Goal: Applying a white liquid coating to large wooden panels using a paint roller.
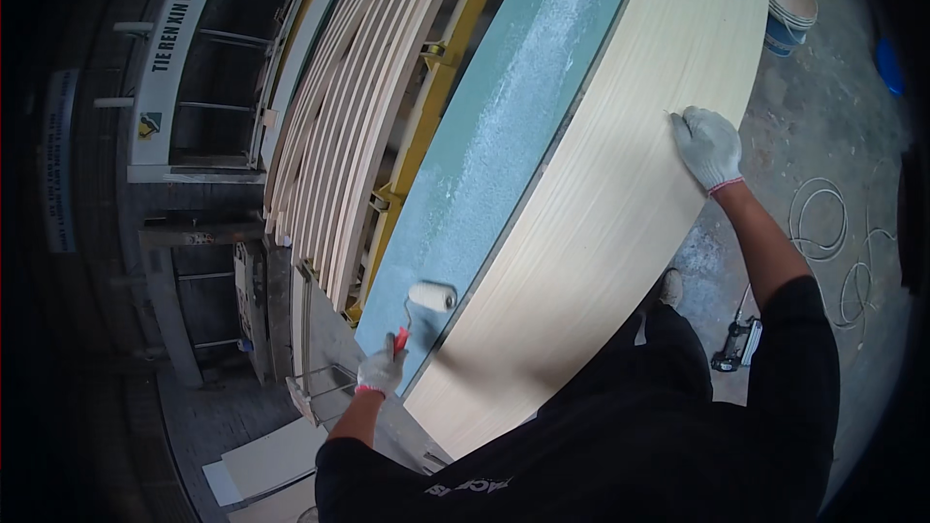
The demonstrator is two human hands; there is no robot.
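A wide wood-grain panel [581, 232] runs across the work area beside a narrower blue-green board [455, 150] streaked with white, with pale slats [358, 107] stacked to the left. The right hand [709, 148], gloved, rests on the panel near its outer edge; whether its fingers close around that edge cannot be told. The left hand [381, 368], also gloved, is clamped on the red handle of a paint roller [432, 296] at the board's near end. The step appears to be spreading a white coating, and the next move seems to call for an even pass over the thinly covered blue-green margins, clear of the bare panel. The far ends of panel and board leave the frame, the worker's dark-clothed body covers part of the panel's near side, and whether the roller's sleeve touches the board is unclear.
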